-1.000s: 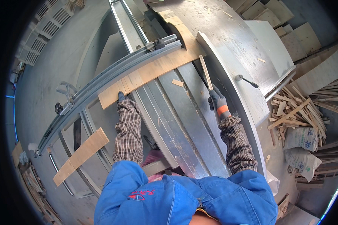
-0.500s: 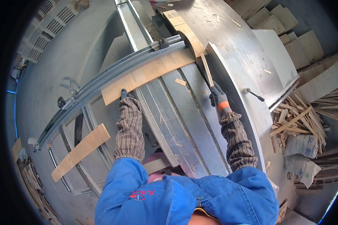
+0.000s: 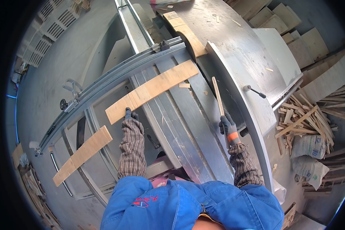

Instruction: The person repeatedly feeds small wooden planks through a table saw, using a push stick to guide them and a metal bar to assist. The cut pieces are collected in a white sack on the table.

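Observation:
My gloved left hand (image 3: 130, 114) is closed on the near edge of a long plywood strip (image 3: 157, 89), close to its left end. The strip slants across the grooved metal sliding table (image 3: 180, 126), apart from the fence rail (image 3: 115, 69). In my right hand (image 3: 228, 125), also gloved, a thin wooden stick (image 3: 217, 95) is gripped at its near end, its other end pointing away from me. That hand is beside the long rip fence (image 3: 237, 99). A small wood offcut (image 3: 184, 85) lies just below the strip's right part.
Another plywood strip (image 3: 82, 155) rests across the frame on the left. Wood pieces (image 3: 189, 36) lie along the saw line beyond the fence's far end. A black-handled lever (image 3: 255, 92) sticks out on the right. Scrap sticks (image 3: 306, 119) and white sacks (image 3: 310, 168) pile up at right.
The plywood strip has come away from the fence rail toward me, with my left hand on it. My right hand and the stick have drawn back toward me.

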The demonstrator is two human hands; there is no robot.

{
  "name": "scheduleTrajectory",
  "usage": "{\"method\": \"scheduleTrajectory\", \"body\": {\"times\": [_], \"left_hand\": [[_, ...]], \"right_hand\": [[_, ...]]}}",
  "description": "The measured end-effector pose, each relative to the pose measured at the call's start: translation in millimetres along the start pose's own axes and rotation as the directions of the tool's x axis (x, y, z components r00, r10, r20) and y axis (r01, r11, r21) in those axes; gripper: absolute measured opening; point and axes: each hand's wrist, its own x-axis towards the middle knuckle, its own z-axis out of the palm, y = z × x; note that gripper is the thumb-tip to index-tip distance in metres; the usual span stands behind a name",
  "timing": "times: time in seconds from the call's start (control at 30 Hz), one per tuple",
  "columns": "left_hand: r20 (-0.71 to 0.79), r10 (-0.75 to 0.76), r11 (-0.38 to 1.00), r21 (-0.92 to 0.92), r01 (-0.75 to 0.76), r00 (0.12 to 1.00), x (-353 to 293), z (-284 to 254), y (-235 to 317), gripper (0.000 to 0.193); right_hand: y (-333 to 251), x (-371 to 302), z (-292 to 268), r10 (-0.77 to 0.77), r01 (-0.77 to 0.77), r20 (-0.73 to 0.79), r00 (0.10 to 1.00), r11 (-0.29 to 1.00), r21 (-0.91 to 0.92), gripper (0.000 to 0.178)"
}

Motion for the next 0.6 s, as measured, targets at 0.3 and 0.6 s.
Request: {"method": "scheduleTrajectory", "body": {"times": [0.3,0.6], "left_hand": [[0.426,-0.319,0.725,-0.466,0.508,0.847,84,-87,49,0.049],[0.514,-0.087,0.658,-0.614,0.437,0.853,34,-34,33,0.042]], "right_hand": [[14,-38,-3,-0.010,0.010,0.022,1.000,1.000,0.028,0.062],[17,-57,6,-0.153,0.154,-0.019,0.988,0.988,0.018,0.059]]}}
